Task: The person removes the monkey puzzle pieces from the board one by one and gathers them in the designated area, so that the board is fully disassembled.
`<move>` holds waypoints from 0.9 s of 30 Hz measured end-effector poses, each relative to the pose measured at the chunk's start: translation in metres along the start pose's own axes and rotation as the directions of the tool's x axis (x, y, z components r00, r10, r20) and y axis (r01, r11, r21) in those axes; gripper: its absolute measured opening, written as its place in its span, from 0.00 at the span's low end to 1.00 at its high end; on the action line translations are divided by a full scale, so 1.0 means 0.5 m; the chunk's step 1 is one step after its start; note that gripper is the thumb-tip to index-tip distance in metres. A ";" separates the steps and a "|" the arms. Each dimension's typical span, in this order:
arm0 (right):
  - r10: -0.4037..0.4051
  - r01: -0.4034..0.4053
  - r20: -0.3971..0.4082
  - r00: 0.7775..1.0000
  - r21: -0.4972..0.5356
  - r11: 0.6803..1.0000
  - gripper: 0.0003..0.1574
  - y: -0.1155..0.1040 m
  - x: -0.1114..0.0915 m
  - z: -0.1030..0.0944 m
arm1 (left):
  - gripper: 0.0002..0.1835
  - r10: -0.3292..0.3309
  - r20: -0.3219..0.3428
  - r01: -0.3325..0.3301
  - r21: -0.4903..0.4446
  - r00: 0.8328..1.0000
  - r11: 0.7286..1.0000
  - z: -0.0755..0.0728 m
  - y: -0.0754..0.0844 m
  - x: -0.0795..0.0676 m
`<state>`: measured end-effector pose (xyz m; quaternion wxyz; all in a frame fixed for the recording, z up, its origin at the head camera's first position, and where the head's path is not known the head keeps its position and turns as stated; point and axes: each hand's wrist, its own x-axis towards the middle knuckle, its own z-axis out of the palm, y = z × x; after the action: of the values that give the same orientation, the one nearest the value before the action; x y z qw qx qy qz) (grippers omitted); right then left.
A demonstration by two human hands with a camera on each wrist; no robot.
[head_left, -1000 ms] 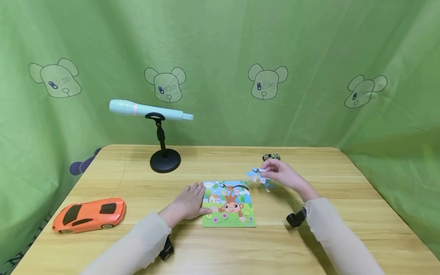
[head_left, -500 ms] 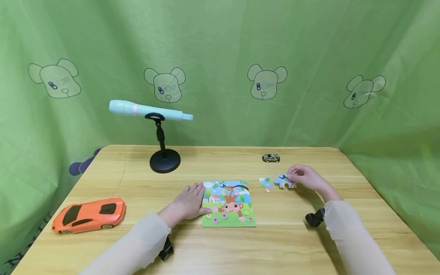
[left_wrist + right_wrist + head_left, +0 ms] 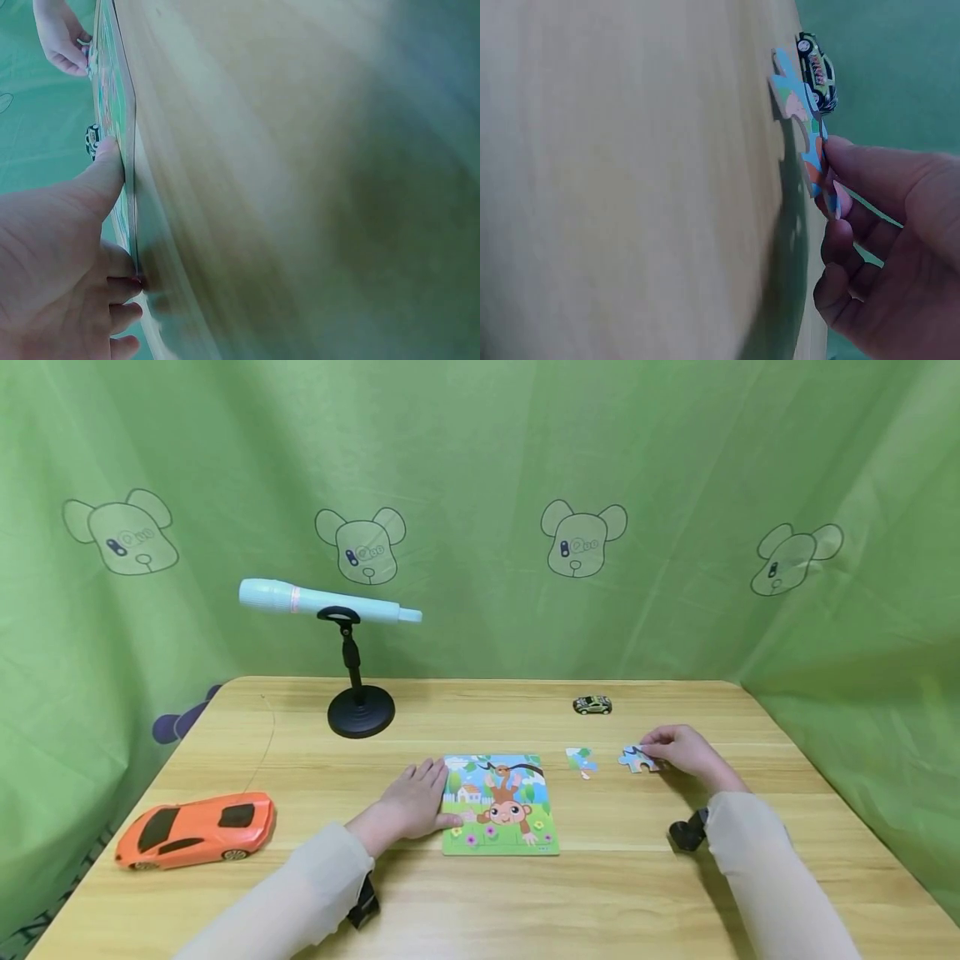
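Note:
A square monkey picture puzzle (image 3: 501,827) lies on the wooden table. At its left side rests my left hand (image 3: 411,802), fingers extended and thumb over the puzzle's edge; the left wrist view shows that thumb (image 3: 105,176) on the rim. To the right, my right hand (image 3: 686,752) pinches a blue jigsaw piece (image 3: 633,760) with a dark branch printed on it. In the right wrist view the pinched piece (image 3: 814,165) is tilted, its edge close to the tabletop. Another jigsaw piece (image 3: 577,760) lies between the puzzle and the right hand.
Behind the loose pieces stands a small patterned toy car (image 3: 592,705). An orange toy car (image 3: 197,831) is at the left. A light blue microphone (image 3: 330,602) sits on a black stand (image 3: 361,710) at the back left, before a green curtain (image 3: 480,468).
My right hand has moved right, away from the puzzle, carrying the jigsaw piece past the other loose one and lower toward the table. The left hand has stayed in place.

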<state>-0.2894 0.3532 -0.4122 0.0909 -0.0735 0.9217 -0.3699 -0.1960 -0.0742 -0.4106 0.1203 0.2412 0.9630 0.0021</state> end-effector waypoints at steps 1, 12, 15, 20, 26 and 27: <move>0.003 -0.003 0.001 1.000 -0.009 1.000 0.14 0.003 0.002 0.000 | 0.45 0.000 0.001 0.000 0.002 1.000 1.000 0.000 0.000 0.000; -0.023 0.021 -0.022 0.999 -0.088 0.996 0.15 0.008 0.001 0.001 | 0.45 -0.003 -0.003 0.003 -0.004 1.000 1.000 0.001 0.001 0.000; -0.020 0.017 -0.031 0.999 -0.098 0.995 0.16 0.007 0.001 0.000 | 0.45 -0.003 -0.004 0.003 -0.004 1.000 1.000 0.000 0.000 0.000; -0.004 0.001 -0.031 1.000 -0.085 0.996 0.16 0.008 0.006 -0.002 | 0.45 0.003 -0.005 -0.003 0.007 1.000 1.000 0.002 -0.001 0.002; -0.028 0.024 -0.039 0.999 -0.094 0.995 0.20 -0.018 0.003 -0.003 | 0.46 -0.003 -0.003 0.003 0.007 1.000 1.000 0.004 -0.003 0.004; -0.043 0.038 -0.046 0.998 -0.100 0.994 0.21 -0.029 0.001 -0.002 | 0.46 -0.003 -0.004 0.003 0.005 1.000 1.000 0.005 -0.003 0.004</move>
<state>-0.2892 0.3435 -0.4016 0.0575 -0.0879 0.9392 -0.3270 -0.1979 -0.0747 -0.4137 0.1179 0.2399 0.9636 0.0001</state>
